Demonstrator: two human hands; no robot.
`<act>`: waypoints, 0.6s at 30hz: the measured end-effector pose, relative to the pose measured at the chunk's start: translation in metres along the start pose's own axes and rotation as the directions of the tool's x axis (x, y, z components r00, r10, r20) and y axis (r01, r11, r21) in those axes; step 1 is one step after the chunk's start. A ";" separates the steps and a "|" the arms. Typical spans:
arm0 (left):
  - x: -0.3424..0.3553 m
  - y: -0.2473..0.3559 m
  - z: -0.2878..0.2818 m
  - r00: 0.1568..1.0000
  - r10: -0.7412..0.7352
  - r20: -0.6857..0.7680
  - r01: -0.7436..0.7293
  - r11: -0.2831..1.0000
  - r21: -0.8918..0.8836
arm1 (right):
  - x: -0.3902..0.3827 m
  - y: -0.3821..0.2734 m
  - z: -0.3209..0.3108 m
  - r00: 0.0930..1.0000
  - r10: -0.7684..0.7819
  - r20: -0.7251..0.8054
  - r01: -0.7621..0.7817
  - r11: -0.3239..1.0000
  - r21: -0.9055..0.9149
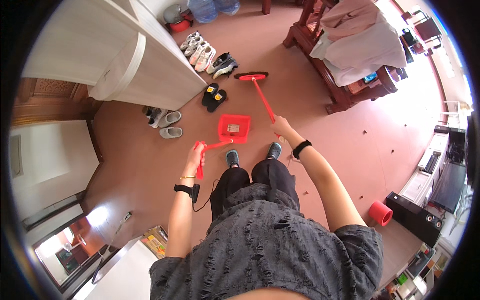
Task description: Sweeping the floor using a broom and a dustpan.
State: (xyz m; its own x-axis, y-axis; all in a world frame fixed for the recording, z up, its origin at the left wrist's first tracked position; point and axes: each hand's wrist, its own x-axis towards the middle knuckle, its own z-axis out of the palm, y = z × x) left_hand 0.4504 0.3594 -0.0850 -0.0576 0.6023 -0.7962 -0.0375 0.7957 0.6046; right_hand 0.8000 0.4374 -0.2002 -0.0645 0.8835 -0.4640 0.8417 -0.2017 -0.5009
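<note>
My left hand (197,156) grips the red handle of a dustpan (240,124), whose pan rests on the floor just ahead of my feet. My right hand (280,125) is wrapped round the red pole of a broom (263,98). The broom's dark bristle head (251,75) touches the floor farther ahead, beside some sneakers (204,57). Black slippers (217,98) lie between the dustpan and those sneakers. Small dark bits (365,132) are scattered on the floor to my right.
A pale cabinet (160,75) and grey clogs (170,132) are ahead on the left. A dark wooden seat (330,92) draped with clothes is ahead on the right. A red bin (380,212), a black speaker (415,220) and electronics line the right wall. Helmets (177,20) sit at the back.
</note>
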 end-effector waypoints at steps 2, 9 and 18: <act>0.010 -0.005 -0.013 0.999 0.025 -0.025 -0.025 1.000 0.010 | 0.004 -0.024 0.016 0.999 0.009 0.038 -0.008 0.999 -0.037; 0.030 -0.001 -0.040 0.999 0.018 -0.042 -0.015 0.997 0.073 | -0.071 -0.012 0.069 0.959 -0.094 0.267 0.145 0.973 -0.179; 0.032 -0.008 -0.063 0.998 0.063 0.015 -0.064 0.996 0.067 | -0.245 -0.051 0.004 0.844 0.164 0.510 -0.296 0.937 0.187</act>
State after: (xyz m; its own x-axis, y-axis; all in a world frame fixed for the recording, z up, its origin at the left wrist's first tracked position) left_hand 0.3856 0.3681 -0.1141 -0.0450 0.6519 -0.7570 0.0331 0.7583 0.6511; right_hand 0.7707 0.2298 -0.0636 -0.1899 0.4968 -0.8468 0.7070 -0.5293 -0.4690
